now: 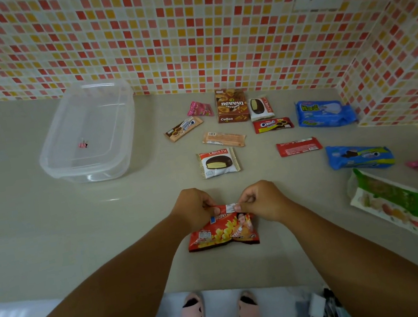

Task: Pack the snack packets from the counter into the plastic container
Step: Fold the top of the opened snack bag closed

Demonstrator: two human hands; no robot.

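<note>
Both hands pinch red chip bag top. Box holds no snacks. Many packets wait on desk.

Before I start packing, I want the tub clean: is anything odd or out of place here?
Yes: a small pink binder clip already lies on the floor of the plastic container, and it is no snack. Also, both hands pinch the folded top of the red chip packet.
</note>
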